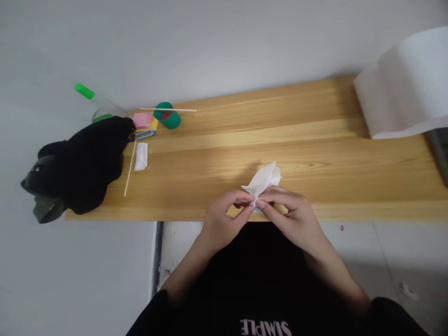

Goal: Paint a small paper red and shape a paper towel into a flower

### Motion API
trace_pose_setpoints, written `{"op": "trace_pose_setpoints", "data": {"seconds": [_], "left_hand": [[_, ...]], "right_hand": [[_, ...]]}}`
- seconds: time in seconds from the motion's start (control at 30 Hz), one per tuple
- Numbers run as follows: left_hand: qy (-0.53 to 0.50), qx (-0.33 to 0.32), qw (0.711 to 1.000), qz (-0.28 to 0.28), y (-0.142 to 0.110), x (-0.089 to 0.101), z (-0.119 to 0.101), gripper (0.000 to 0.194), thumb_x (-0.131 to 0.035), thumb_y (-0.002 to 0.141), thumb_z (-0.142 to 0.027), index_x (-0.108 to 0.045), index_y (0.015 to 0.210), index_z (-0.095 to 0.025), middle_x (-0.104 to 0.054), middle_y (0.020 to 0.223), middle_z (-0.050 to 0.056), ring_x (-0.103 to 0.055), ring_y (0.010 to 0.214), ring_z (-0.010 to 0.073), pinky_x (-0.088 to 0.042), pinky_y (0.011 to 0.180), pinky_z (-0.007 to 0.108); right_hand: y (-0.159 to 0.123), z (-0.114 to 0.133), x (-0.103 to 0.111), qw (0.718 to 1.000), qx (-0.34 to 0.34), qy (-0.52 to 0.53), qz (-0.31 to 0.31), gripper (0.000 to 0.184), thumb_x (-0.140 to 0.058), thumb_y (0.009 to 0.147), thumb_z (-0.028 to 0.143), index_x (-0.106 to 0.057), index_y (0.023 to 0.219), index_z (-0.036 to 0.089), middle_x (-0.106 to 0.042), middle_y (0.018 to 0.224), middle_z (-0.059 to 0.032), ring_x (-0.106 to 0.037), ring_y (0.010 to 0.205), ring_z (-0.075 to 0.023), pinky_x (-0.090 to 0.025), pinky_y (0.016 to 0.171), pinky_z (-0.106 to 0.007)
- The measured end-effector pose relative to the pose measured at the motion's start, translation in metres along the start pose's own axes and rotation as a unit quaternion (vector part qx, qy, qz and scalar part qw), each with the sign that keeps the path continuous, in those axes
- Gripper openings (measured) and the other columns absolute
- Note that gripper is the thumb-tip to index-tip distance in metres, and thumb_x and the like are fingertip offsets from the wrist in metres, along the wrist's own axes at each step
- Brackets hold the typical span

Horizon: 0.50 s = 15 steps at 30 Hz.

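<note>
A piece of white tissue [263, 179] is gathered between my two hands just above the front edge of the wooden table [217, 154]. My left hand [226, 217] pinches the bunched part between thumb and index finger. From the other side my right hand [292, 212] pinches the same narrow spot, its fingertips almost touching those of the left. Beyond the pinch the tissue fans out upward, away from me. Its lower end is mostly hidden behind the fingers.
At the left lie a black cloth bundle [93, 161], a white folded packet [141, 156], a thin wooden stick [130, 168], a blue-handled cutter [144, 135] and a pink block [143, 120]. A green cup [171, 119] carries another stick [182, 110]. A large white sheet [402, 88] stands at right.
</note>
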<state>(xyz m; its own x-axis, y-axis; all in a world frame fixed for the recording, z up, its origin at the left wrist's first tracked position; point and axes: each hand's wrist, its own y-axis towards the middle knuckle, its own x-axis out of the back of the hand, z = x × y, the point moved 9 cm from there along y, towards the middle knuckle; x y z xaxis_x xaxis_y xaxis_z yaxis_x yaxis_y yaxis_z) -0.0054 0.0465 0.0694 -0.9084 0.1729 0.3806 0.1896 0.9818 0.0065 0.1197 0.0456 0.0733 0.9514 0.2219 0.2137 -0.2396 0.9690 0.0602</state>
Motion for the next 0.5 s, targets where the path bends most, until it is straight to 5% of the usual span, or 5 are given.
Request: {"op": "trace_pose_setpoints", "data": {"seconds": [0.33,0.5], "left_hand": [[-0.013,-0.032,0.999,-0.006,-0.002,0.001,-0.003,0.012,-0.063,0.078,-0.017,-0.065,0.089,-0.019,-0.070,0.080,0.001,-0.064,0.071,0.0109,-0.051,0.069,0.022],[-0.018,0.025,0.999,-0.028,-0.001,0.004,0.008,0.002,-0.062,0.079,-0.021,-0.062,0.081,-0.019,-0.067,0.075,-0.001,-0.062,0.069,0.0109,-0.049,0.067,0.022]], "right_hand": [[0.002,-0.009,0.001,0.999,-0.025,0.026,-0.023,0.008,-0.061,0.080,0.019,-0.068,0.076,0.021,-0.066,0.073,-0.0008,-0.058,0.067,-0.0124,-0.045,0.060,-0.026],[0.003,-0.009,-0.003,1.000,-0.022,0.001,-0.017,0.009,-0.061,0.081,0.022,-0.068,0.075,0.021,-0.065,0.072,-0.0010,-0.058,0.069,-0.0127,-0.045,0.062,-0.025]]}}
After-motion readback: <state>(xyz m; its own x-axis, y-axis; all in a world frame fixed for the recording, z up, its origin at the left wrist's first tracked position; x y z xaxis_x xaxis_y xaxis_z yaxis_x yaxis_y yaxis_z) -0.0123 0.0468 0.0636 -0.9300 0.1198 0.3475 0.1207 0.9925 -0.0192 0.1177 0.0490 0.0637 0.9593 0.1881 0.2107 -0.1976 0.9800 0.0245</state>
